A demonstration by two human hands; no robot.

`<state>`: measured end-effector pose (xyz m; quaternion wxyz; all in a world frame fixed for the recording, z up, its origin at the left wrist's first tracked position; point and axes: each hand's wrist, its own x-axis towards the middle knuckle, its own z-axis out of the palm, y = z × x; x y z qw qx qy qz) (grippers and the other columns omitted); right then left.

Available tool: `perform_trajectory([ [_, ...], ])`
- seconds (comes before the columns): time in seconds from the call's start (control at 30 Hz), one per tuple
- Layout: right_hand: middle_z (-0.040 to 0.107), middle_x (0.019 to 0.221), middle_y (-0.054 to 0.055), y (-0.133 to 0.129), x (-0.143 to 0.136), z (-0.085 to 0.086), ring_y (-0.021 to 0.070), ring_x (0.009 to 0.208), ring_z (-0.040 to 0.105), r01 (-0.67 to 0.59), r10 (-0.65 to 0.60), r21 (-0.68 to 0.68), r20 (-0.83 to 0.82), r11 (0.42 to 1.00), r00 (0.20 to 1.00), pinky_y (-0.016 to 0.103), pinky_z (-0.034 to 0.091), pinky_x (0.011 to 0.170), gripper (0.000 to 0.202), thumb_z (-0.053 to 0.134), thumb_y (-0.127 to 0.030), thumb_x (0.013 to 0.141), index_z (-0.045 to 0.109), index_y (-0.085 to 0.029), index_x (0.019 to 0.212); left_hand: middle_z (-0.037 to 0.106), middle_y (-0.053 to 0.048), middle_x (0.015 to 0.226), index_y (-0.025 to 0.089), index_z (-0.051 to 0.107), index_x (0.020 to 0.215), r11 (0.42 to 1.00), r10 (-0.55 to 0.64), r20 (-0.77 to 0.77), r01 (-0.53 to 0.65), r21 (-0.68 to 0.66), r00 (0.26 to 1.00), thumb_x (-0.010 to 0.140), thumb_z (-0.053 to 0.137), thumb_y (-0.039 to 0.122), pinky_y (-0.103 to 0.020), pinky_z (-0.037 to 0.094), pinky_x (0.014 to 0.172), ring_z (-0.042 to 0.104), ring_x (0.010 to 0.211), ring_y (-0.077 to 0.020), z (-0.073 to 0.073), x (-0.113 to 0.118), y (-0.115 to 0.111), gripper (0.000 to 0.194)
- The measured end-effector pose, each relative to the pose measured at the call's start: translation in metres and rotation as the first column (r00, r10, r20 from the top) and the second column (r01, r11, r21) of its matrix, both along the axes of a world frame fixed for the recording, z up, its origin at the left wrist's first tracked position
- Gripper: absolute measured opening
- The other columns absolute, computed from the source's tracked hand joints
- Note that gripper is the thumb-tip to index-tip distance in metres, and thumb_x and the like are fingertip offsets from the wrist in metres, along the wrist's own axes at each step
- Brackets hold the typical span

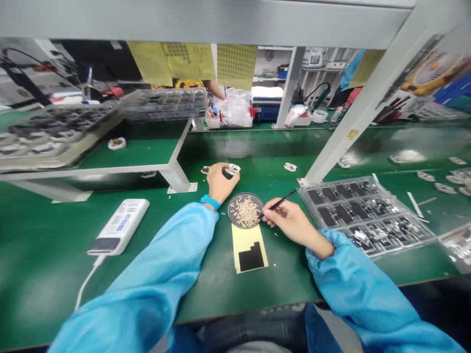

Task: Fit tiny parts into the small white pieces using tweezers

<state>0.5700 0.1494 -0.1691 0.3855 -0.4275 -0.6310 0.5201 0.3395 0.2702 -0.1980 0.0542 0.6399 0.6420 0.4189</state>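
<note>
My left hand holds a small white-framed part between thumb and fingers, just beyond a round dark dish. Another small dark part lies by its fingertips. Tiny beige pieces fill much of the dish. My right hand is closed around a thin black pen-like tool, whose lower end points at the dish's right edge. Below the dish lies a yellow sheet bearing a black cut-out shape.
A clear compartment tray of dark parts lies right. One loose white part sits behind the dish. At left are a white cabled device and a raised shelf with trays. A slanted metal post stands right of centre.
</note>
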Motion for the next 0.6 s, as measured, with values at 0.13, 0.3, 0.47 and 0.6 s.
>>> perform_trajectory([
  [0.13, 0.068, 0.082, 0.003, -0.009, -0.005, -0.013, 0.0142, 0.07, 0.062, -0.054, 0.054, -0.001, 0.03, 0.999, 0.998, 0.028, 0.053, 0.065, 0.03, 0.073, -0.047, 0.085, 0.069, -0.017, 0.091, 0.068, -0.008, 0.12, 0.019, 0.059, 0.119, 0.983, -0.183, 0.105, 0.185, -0.008, 0.977, 0.082, 0.068, 0.028, -0.034, 0.052, 0.086, 0.063, 0.104, -0.0225, -0.002, -0.016, -0.072, 0.039],
  [0.3, 0.07, 0.087, 0.003, -0.02, -0.006, -0.023, 0.0128, 0.068, 0.063, -0.1, 0.103, -0.033, 0.094, 0.994, 0.99, 0.027, 0.053, 0.066, 0.03, 0.078, -0.043, 0.081, 0.067, -0.017, 0.093, 0.067, -0.006, 0.111, 0.021, 0.058, 0.126, 0.851, -0.501, 0.126, 0.514, -0.108, 0.856, 0.079, 0.068, 0.019, -0.034, 0.052, 0.077, 0.061, 0.086, -0.0193, 0.01, -0.04, -0.134, 0.048],
  [0.47, 0.07, 0.085, 0.003, -0.023, -0.009, -0.023, 0.0127, 0.069, 0.064, -0.121, 0.12, 0.0, 0.11, 0.993, 0.987, 0.026, 0.055, 0.066, 0.022, 0.073, -0.038, 0.086, 0.067, -0.018, 0.09, 0.061, -0.009, 0.127, 0.023, 0.057, 0.13, 0.768, -0.619, 0.006, 0.606, -0.208, 0.786, 0.079, 0.067, 0.017, -0.043, 0.047, 0.103, 0.058, 0.118, -0.0267, 0.026, -0.066, -0.149, 0.052],
  [0.6, 0.069, 0.085, 0.003, -0.024, -0.009, -0.022, 0.0132, 0.071, 0.065, -0.123, 0.115, 0.064, 0.12, 0.99, 0.986, 0.026, 0.055, 0.066, 0.017, 0.07, -0.036, 0.089, 0.067, -0.019, 0.091, 0.064, -0.01, 0.127, 0.021, 0.061, 0.124, 0.853, -0.496, -0.089, 0.466, -0.234, 0.864, 0.085, 0.062, 0.023, -0.043, 0.043, 0.109, 0.058, 0.121, -0.0263, 0.027, -0.109, -0.142, 0.039],
])
